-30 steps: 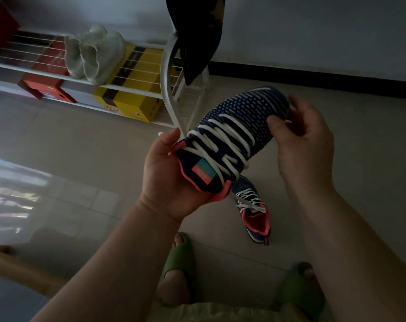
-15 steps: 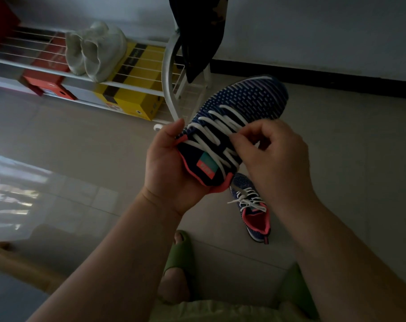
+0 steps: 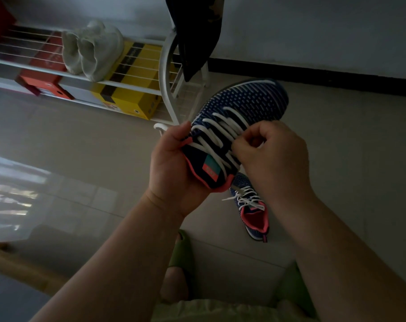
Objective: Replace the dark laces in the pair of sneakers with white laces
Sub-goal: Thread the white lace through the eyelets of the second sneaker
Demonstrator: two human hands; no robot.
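Right hand [image 3: 272, 159]: fingers curled, pinching the white laces [image 3: 217, 133] at the right side of the held sneaker [image 3: 234, 122], about midway along the lacing.
Left hand [image 3: 174, 168]: wrapped round the held sneaker's heel and collar from below, thumb on the pink rim.
Held sneaker: in the air between both hands, navy knit, toe pointing away, white laces criss-crossed over the tongue.
Second sneaker [image 3: 250, 210]: on the floor just below the held sneaker, also laced in white, loose ends lying out.
Shoe rack [image 3: 164, 73]: beyond the held sneaker to its left, carrying pale shoes [image 3: 92, 49] above a yellow box [image 3: 127, 89].
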